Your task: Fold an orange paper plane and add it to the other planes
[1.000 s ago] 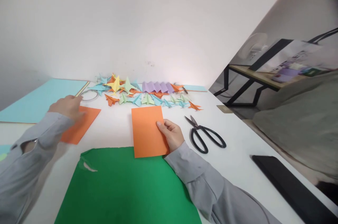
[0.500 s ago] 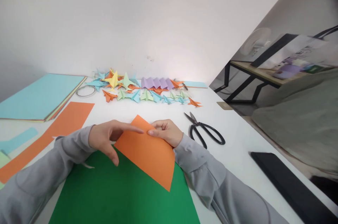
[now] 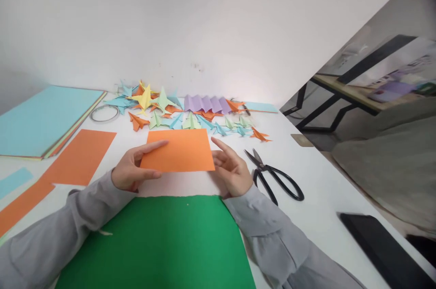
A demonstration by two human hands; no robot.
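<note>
A rectangular sheet of orange paper [image 3: 180, 150] is held up flat above the table, beyond the green mat's far edge. My left hand [image 3: 136, 166] grips it at its left end, one finger lying over the top face and the thumb along the near edge. Beside the right end is my right hand [image 3: 233, 168], its index finger stretched out and the other fingers partly curled. Its lower fingers come close to the paper's right corner; whether they touch is hard to see. The green mat [image 3: 163, 239] lies below both forearms.
Black-handled scissors [image 3: 272, 173] lie right of my right hand. Several folded paper shapes [image 3: 190, 121] and a pleated purple paper [image 3: 207, 104] line the wall. Left are stacked sheets [image 3: 51, 116], a ring [image 3: 104, 113] and orange pieces [image 3: 81, 157]. A black flat object [image 3: 381, 248] is at right.
The orange paper has turned from slanted to level and moved away from me. My left hand has closed on its left end, while my right hand has let go of its upper edge.
</note>
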